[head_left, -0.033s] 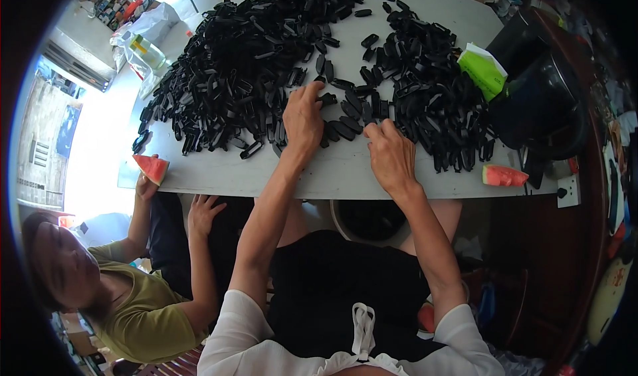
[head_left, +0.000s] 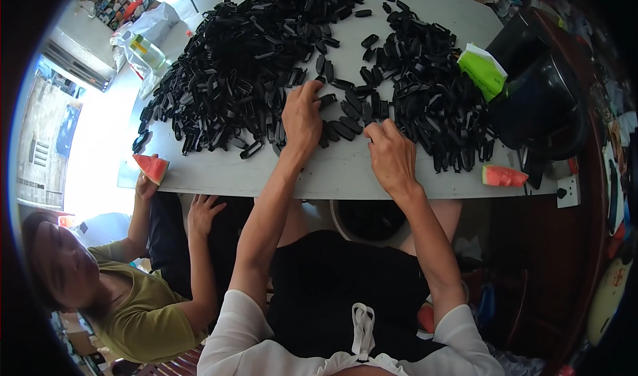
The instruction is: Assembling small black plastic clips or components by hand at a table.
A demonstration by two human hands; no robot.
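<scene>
Small, oblong black plastic pieces, some with open frames, cover much of the white table. They form a large heap (head_left: 226,64) on the left and a smaller heap (head_left: 432,97) on the right. My left hand (head_left: 302,120) reaches to the edge of the large heap, its fingers curled at a black plastic piece (head_left: 327,100). My right hand (head_left: 391,153) rests near the table's front, thumb and fingertips pinched together beside several loose pieces (head_left: 351,113). Whatever those right fingertips hold is hidden.
At left, another person (head_left: 133,296) holds a watermelon slice (head_left: 153,169) by the table edge. A second watermelon piece (head_left: 504,175) lies at the front right. Behind it stand a black container (head_left: 538,103) and a green packet (head_left: 482,72). A bucket (head_left: 339,220) sits under the table.
The black piece beside my left fingertips has shifted slightly and shows more of its length. My left hand has barely moved; my right hand stays almost in place.
</scene>
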